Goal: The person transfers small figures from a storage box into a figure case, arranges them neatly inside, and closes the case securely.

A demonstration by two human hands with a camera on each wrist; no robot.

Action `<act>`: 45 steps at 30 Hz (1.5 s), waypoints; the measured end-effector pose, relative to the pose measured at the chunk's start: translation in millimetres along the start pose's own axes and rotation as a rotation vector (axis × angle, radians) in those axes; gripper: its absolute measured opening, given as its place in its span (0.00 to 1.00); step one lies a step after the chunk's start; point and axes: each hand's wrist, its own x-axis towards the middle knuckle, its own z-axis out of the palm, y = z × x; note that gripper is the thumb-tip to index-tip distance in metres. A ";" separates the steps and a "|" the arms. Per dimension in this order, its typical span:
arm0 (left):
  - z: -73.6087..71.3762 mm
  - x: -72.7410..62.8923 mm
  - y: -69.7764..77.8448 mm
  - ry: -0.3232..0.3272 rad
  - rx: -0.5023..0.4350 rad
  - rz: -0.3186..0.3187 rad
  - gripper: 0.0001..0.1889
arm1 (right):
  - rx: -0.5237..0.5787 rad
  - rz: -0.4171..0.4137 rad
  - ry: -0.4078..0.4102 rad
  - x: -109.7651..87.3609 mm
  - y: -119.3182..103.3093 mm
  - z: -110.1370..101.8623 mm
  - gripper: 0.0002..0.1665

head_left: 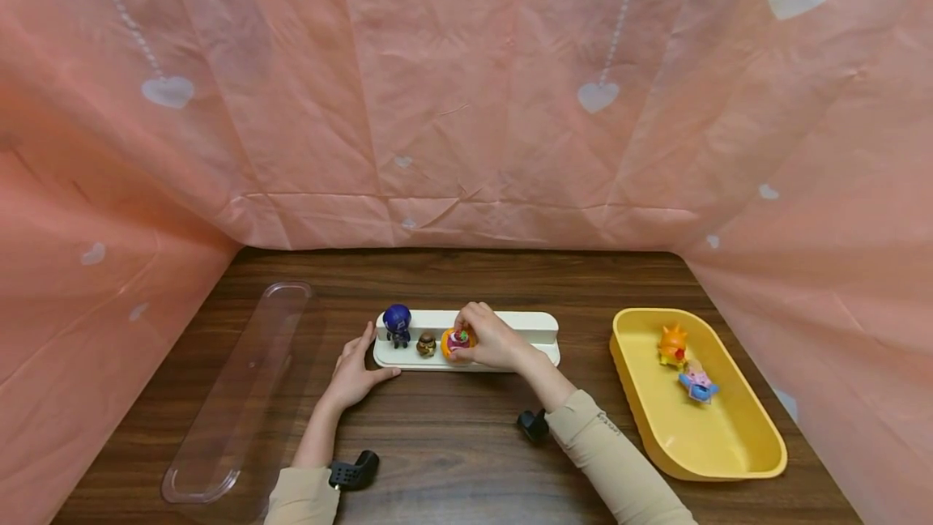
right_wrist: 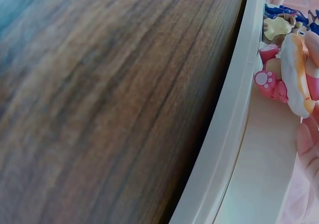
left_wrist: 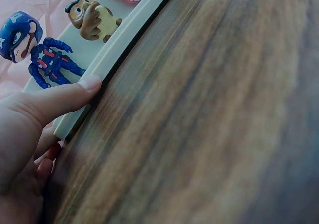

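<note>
A long white display stand [head_left: 521,358] with a raised back step lies on the dark wooden table. My left hand [head_left: 353,375] grips its left end, the thumb [left_wrist: 75,97] over the front edge and the other fingers round the side. On the stand, from the left, stand a blue-helmeted figurine [head_left: 398,324] in a blue suit and a small brown owl figurine [head_left: 426,345]. Beside the owl, my right hand [head_left: 492,339] pinches a figurine with an orange-and-white ring [right_wrist: 295,77] round it and pink feet [right_wrist: 270,84]. Part of that figurine is hidden by my fingers.
To the right sits a yellow tray [head_left: 659,437] holding an orange spiky figurine [head_left: 672,345] and a pink-and-blue figurine [head_left: 698,383]. A long clear plastic cover [head_left: 244,395] lies on the left. Pink cloth [head_left: 466,104] with white hearts hangs round the table.
</note>
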 end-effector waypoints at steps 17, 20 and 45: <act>0.7 -1.2 -1.5 -0.012 -0.023 -0.011 0.56 | -0.027 0.014 0.006 -3.3 -2.0 -5.5 0.26; 0.6 -1.0 -1.5 -0.014 -0.022 -0.012 0.56 | -0.032 -0.003 0.027 -4.4 -3.3 -8.5 0.27; 0.4 0.4 -0.8 -0.011 -0.017 -0.003 0.56 | -0.022 -0.062 0.139 -17.2 -12.4 -42.4 0.30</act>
